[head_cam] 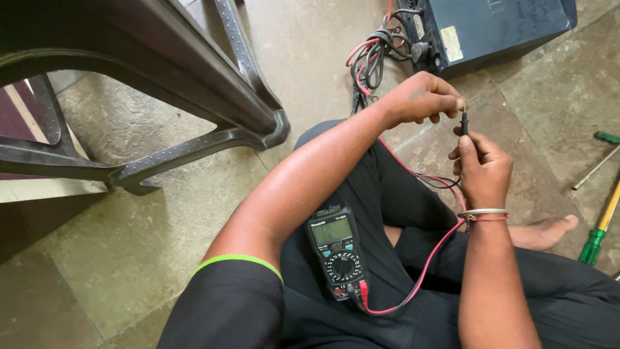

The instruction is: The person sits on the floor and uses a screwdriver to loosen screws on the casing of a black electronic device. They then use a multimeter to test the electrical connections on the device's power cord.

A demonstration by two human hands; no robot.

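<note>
A black multimeter probe is held upright, its long axis running from six to twelve o'clock, with the tip at the top. The right hand is closed around the probe's lower shaft from below, so the probe stands at twelve o'clock from that grip. The left hand lies just to the nine o'clock side of the tip, its fingers pinched together at the probe's upper end; whether a wire or terminal is caught in that pinch cannot be told. Both hands meet at the probe, the left one nearer its tip.

A digital multimeter is rested on the person's lap at seven o'clock from the hands, and a red lead is run from it up past the right wrist. A dark box with a bundle of cables sits on the stone floor at twelve o'clock. Two screwdrivers lie at three o'clock.
</note>
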